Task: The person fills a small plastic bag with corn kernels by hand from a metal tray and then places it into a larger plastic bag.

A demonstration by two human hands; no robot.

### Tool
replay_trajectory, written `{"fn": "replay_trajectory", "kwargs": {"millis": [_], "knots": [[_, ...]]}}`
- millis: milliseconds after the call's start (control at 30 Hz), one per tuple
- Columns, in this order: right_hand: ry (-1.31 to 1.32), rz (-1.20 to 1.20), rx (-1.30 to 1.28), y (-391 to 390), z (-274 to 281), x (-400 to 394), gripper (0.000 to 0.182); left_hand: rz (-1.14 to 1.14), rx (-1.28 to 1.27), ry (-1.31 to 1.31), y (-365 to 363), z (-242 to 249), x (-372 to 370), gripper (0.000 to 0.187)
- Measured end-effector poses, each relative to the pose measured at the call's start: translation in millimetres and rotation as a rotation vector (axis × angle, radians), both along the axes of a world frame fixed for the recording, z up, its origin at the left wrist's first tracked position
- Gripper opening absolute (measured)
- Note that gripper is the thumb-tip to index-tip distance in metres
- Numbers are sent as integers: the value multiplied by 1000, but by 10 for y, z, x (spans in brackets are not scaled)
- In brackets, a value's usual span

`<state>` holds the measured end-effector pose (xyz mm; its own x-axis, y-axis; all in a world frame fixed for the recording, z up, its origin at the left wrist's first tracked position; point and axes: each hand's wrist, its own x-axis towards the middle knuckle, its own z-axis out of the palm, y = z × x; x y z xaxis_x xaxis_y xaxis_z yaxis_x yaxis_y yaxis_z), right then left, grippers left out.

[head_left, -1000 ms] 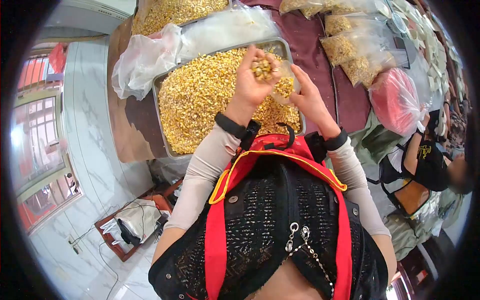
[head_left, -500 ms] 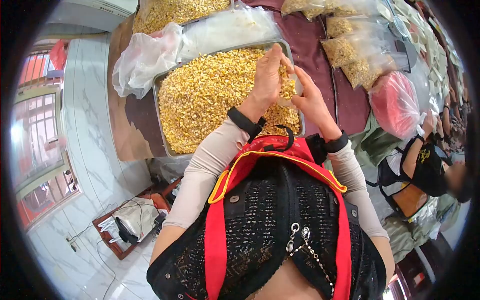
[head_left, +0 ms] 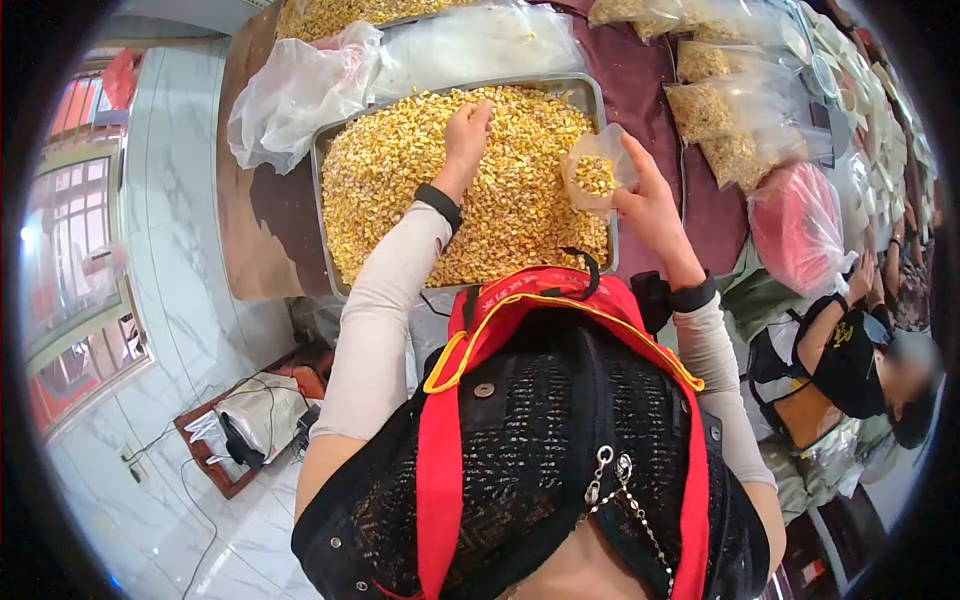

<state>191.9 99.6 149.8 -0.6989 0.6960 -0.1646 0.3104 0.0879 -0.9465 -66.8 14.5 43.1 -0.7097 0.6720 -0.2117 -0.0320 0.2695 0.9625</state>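
Observation:
A metal tray (head_left: 320, 215) is heaped with yellow, dried corn-like pieces (head_left: 400, 190). My right hand (head_left: 648, 195) pinches the edge of a small clear bag (head_left: 594, 176) over the tray's right side, and some yellow pieces lie inside the bag. Over the middle of the heap is my left hand (head_left: 467, 140), its fingers curled together at the surface of the pieces; what they hold, if anything, is hidden.
Crumpled clear plastic (head_left: 290, 95) and a flat plastic sheet (head_left: 475, 45) lie behind the tray, near a second heap (head_left: 350, 15). Filled bags (head_left: 705, 110) and a pink bag (head_left: 797, 225) are at right. Another person (head_left: 850, 350) sits at far right.
My left hand has moved away from the bag, leftward to the middle of the heap. My right hand has shifted slightly right, and the bag with pieces in it now shows clearly.

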Motion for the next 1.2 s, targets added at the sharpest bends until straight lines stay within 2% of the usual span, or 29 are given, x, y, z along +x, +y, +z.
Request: {"fn": "replay_trajectory", "kwargs": {"millis": [33, 67, 133, 167, 200, 300, 367, 400, 467, 500, 533, 600, 633, 667, 733, 767, 800, 867, 933, 1033, 1133, 1200], "knots": [[-3, 2, 0, 1, 0, -1, 68, -84, -235, 554, -46, -172, -35, 27], [-9, 4, 11, 1, 1, -2, 68, -82, -235, 550, -105, -287, -22, 27], [-18, 7, 26, 15, -4, -1, 68, -441, -86, 1263, -223, -399, 45, 19], [-28, 8, 33, 17, -24, 4, 68, -569, -242, 1318, -238, -322, 180, 14], [-36, 8, 41, 22, -36, 5, 69, -567, -242, 1317, -267, -303, 312, 14], [-27, -4, -6, 17, -23, 1, 69, -603, -120, 1432, -343, -306, 475, 10], [-38, 5, 8, 20, -27, 2, 69, -818, -18, 1433, -374, -392, 458, 9], [-47, 9, 24, 23, -26, 4, 70, -814, -22, 1433, -386, -423, 433, 9], [-39, 16, 23, 32, -30, 1, 70, -890, 2, 1305, -388, -439, 324, 9], [-34, 15, 20, 31, -29, 7, 70, -892, -119, 1219, -371, -430, 266, 11], [-32, 14, 21, 29, -20, 9, 70, -893, -119, 1221, -378, -424, 241, 11], [0, 3, -27, 5, -12, 14, 69, -447, -124, 816, -362, -162, 216, 14], [4, -1, -31, 4, -50, 24, 69, -320, -226, 481, -355, 18, 200, 19], [-10, 8, 35, 13, -102, 27, 71, -325, -228, 485, -370, 34, 164, 19], [-24, 19, 101, 8, -138, 43, 72, 47, 90, -715, -403, 55, 63, 19], [-27, 24, 92, 1, -125, 34, 72, 29, 223, -980, -441, 64, 15, 21], [-30, 30, 83, -5, -115, 25, 72, 28, 225, -975, -451, 59, 7, 21], [-21, 40, 107, -10, -133, 24, 72, 173, 403, -1463, -476, 127, 43, 24], [-13, 51, 131, -17, -147, 21, 72, 172, 453, -1498, -436, 270, 146, 26], [6, 30, 141, -38, -159, 24, 72, 26, 633, -1633, -368, 359, 243, 23], [9, 29, 185, -49, -153, 54, 71, 17, 680, -1535, -227, 729, 417, 22], [70, 18, 18, -72, -128, 38, 67, -52, 664, -1509, -123, 841, 474, 22]]}}
